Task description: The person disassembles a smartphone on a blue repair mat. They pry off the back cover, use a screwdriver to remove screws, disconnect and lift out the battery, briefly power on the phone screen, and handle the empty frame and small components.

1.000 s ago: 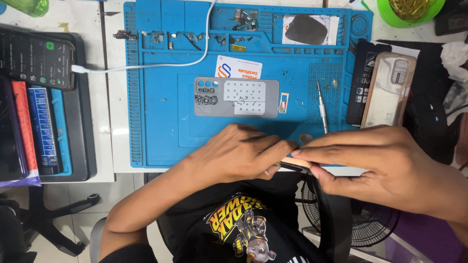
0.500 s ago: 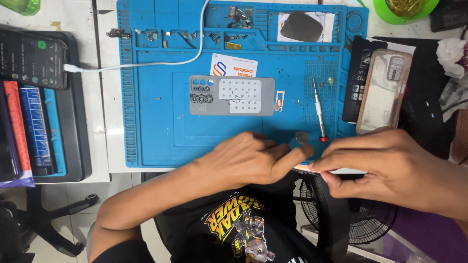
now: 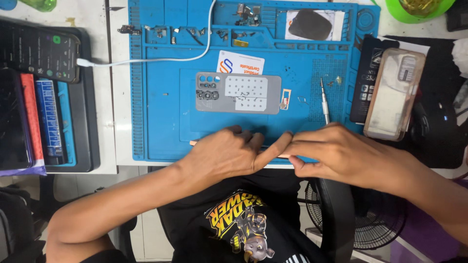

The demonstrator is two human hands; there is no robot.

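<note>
**A:** Talk me through it. Where are your hands?

**B:** Both down at the near edge of the blue silicone repair mat (image 3: 161,97). My left hand (image 3: 229,156) lies knuckles up over a thin flat device with a pale copper edge (image 3: 194,142); only a sliver of it pokes out left of my fingers. My left index finger stretches right and touches my right hand (image 3: 341,153).

**A:** And the grip?

**B:** Left fingers curled and pressed down on the device. My right hand is closed on its right end, thumb underneath, fingers on top, pinching the edge. The device itself is nearly all hidden under my hands, lying along the mat's front border.

**A:** What's around you?

**B:** Just beyond my left hand, a grey rectangular phone back panel with camera holes (image 3: 238,92), and a white card with an orange and blue mark (image 3: 241,62) above it. A slim metal screwdriver (image 3: 324,102) lies upright on the mat near my right hand. Right of the mat, a phone in a clear case (image 3: 394,95) rests on a dark box. A white cable (image 3: 146,61) runs left to a black phone (image 3: 39,51). Small loose parts sit in the mat's top trays.
</note>
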